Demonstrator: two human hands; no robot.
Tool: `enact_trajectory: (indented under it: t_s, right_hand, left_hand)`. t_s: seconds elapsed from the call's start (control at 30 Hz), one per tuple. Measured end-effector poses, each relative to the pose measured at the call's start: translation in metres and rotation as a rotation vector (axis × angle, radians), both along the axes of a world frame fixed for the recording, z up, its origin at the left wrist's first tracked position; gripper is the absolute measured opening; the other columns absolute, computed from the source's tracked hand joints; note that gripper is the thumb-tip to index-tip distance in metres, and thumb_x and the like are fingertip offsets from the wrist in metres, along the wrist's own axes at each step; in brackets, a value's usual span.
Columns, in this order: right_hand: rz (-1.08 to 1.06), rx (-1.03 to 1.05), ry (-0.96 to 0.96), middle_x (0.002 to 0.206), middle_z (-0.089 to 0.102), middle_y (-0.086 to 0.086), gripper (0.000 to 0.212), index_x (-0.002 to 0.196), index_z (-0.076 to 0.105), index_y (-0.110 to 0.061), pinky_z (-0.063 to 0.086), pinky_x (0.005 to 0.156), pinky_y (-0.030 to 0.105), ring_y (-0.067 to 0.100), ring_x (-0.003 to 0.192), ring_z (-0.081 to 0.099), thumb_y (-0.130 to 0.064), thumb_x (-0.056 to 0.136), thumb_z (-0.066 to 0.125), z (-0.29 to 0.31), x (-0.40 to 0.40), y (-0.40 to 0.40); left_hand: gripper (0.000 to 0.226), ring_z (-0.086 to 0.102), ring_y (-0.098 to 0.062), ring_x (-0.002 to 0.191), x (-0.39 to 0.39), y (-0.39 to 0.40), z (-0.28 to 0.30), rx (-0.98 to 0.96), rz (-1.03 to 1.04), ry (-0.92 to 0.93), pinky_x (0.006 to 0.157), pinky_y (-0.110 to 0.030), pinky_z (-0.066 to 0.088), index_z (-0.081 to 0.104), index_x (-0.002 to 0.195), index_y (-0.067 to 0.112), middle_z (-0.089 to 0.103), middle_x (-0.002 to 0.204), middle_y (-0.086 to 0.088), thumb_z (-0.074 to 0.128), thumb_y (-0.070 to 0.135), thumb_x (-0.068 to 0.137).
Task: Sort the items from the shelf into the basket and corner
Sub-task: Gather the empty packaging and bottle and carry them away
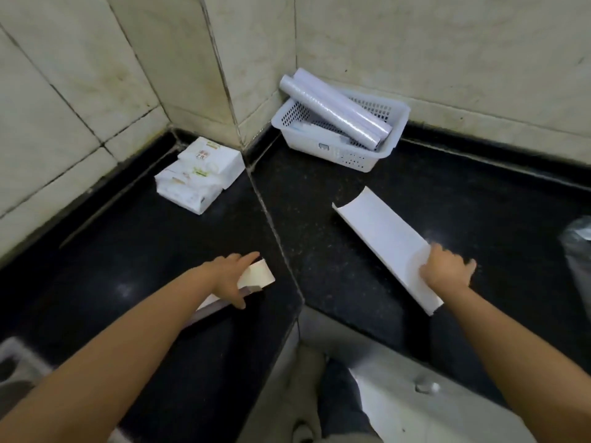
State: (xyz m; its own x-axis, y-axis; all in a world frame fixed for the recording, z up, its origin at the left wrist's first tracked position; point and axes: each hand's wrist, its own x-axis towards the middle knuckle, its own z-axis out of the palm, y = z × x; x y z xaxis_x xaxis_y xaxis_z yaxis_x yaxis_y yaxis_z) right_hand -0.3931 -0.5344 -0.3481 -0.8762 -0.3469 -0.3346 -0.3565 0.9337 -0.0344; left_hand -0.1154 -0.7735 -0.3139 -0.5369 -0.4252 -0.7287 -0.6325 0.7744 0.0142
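- On the black stone counter (319, 238), which bends around a tiled wall corner, both of the person's bare hands are down on white items.
- The left hand (235, 276) lies over a long, flat white box (256, 278) with a darker side edge; the fingers spread across its top and the thumb reaches down its near side. Whether the hand truly clamps the box or only rests on it cannot be told.
- The right hand (446, 271) presses on the near end of a long white curled sheet (380, 241), a trough-like piece lying diagonally on the counter, its far end pointing toward the basket. The fingers are bent on the sheet's surface with the thumb out to the right; a firm grip cannot be confirmed.
- The two hands are well apart, one on each side of the seam in the counter.
- A white perforated basket (342, 155) sits against the wall at the back, right of the protruding wall corner. Two rolls of clear film (335, 110) lie slanted in it, their upper ends sticking out over the basket's left rim. Some flat white items lie beneath them, too unclear to name.
- In the recess left of the wall corner, a stack of white tissue packs (198, 175) rests on the counter, close to the wall.
- At the right edge, something in crinkled clear plastic (579, 241) is partly in view.
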Motion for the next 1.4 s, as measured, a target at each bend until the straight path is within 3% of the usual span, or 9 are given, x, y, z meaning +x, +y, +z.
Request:
enact_trajectory:
  t_s: [0.17, 0.53, 0.8, 0.9, 0.97, 1.07, 1.13, 1.3, 1.4]
  right_hand:
    - [-0.052, -0.214, -0.063, 0.11, 0.062, 0.024, 0.024, 0.103, 0.06, 0.003, 0.046, 0.078, 0.038, 0.038, 0.098, 0.058, -0.002, 0.084, 0.044, 0.011, 0.039, 0.021]
    - [-0.269, -0.767, -0.034, 0.076, 0.047, 0.016, 0.023, 0.085, 0.055, 0.016, 0.026, 0.048, 0.027, 0.023, 0.07, 0.041, -0.003, 0.085, 0.042, 0.058, 0.043, 0.104]
    - [-0.69, -1.009, 0.047, 0.083, 0.052, 0.019, 0.026, 0.072, 0.056, 0.008, 0.042, 0.06, 0.04, 0.027, 0.074, 0.048, -0.01, 0.089, 0.045, 0.066, -0.004, 0.243]
    - [-0.572, -0.687, 0.167, 0.136, 0.047, 0.022, 0.025, 0.086, 0.067, 0.006, 0.03, 0.107, 0.046, 0.035, 0.129, 0.034, -0.012, 0.089, 0.049, 0.05, -0.03, 0.272]
    - [-0.545, -0.503, 0.08, 0.152, 0.027, 0.017, 0.024, 0.097, 0.068, -0.004, 0.019, 0.115, 0.045, 0.034, 0.14, 0.016, -0.017, 0.09, 0.05, 0.039, -0.045, 0.281]
    - [-0.592, -0.541, -0.096, 0.111, 0.055, 0.02, 0.018, 0.073, 0.057, -0.01, 0.043, 0.09, 0.04, 0.029, 0.103, 0.051, -0.015, 0.087, 0.048, 0.03, -0.062, 0.29]
    - [-0.578, -0.621, -0.081, 0.079, 0.054, 0.011, 0.028, 0.059, 0.039, -0.015, 0.04, 0.065, 0.031, 0.024, 0.075, 0.05, -0.01, 0.085, 0.048, 0.029, -0.067, 0.296]
    - [-0.5, -0.658, 0.044, 0.076, 0.055, 0.009, 0.013, 0.093, 0.047, -0.017, 0.037, 0.06, 0.031, 0.026, 0.07, 0.05, -0.006, 0.087, 0.045, 0.054, -0.095, 0.329]
    - [-0.504, -0.59, 0.152, 0.089, 0.065, 0.017, 0.056, 0.141, 0.025, -0.019, 0.044, 0.062, 0.035, 0.03, 0.077, 0.059, -0.009, 0.09, 0.046, 0.087, -0.119, 0.373]
  left_hand:
    - [0.089, 0.038, -0.032, 0.13, 0.031, 0.031, 0.0, -0.191, 0.11, 0.253, 0.104, -0.046, 0.041, 0.01, 0.149, 0.013, 0.038, 0.144, -0.013, 0.058, 0.051, 0.084]
    - [0.054, 0.056, -0.024, 0.104, -0.08, 0.126, 0.026, 0.025, -0.029, 0.766, 0.084, -0.039, 0.051, 0.053, 0.113, 0.016, 0.061, 0.114, -0.003, 0.07, 0.049, 0.074]
    - [0.049, 0.056, -0.022, 0.104, -0.208, 0.213, 0.037, 0.174, -0.168, 0.884, 0.081, -0.031, 0.047, 0.053, 0.112, 0.016, 0.059, 0.11, -0.004, 0.071, 0.033, 0.07]
    - [0.052, 0.055, -0.021, 0.105, -0.247, 0.247, 0.04, 0.156, -0.218, 0.847, 0.087, -0.039, 0.052, 0.052, 0.113, 0.018, 0.058, 0.111, -0.001, 0.07, 0.046, 0.073]
    - [0.052, 0.056, -0.021, 0.103, -0.269, 0.263, 0.043, 0.146, -0.254, 0.85, 0.086, -0.043, 0.052, 0.053, 0.111, 0.018, 0.06, 0.108, 0.0, 0.069, 0.051, 0.074]
    - [0.048, 0.057, -0.021, 0.098, -0.296, 0.281, 0.049, 0.165, -0.245, 0.884, 0.083, -0.042, 0.053, 0.055, 0.104, 0.018, 0.061, 0.104, 0.0, 0.067, 0.053, 0.073]
    - [0.047, 0.057, -0.02, 0.099, -0.309, 0.289, 0.05, 0.168, -0.258, 0.888, 0.084, -0.039, 0.052, 0.055, 0.106, 0.021, 0.062, 0.105, 0.001, 0.067, 0.052, 0.073]
    - [0.05, 0.055, -0.017, 0.097, -0.359, 0.32, 0.068, 0.134, -0.402, 0.894, 0.074, -0.026, 0.043, 0.054, 0.112, 0.021, 0.063, 0.106, 0.003, 0.069, 0.049, 0.074]
    - [0.045, 0.056, -0.02, 0.097, -0.403, 0.359, 0.091, 0.201, -0.543, 0.952, 0.071, -0.027, 0.04, 0.056, 0.111, 0.019, 0.063, 0.106, 0.001, 0.069, 0.044, 0.076]
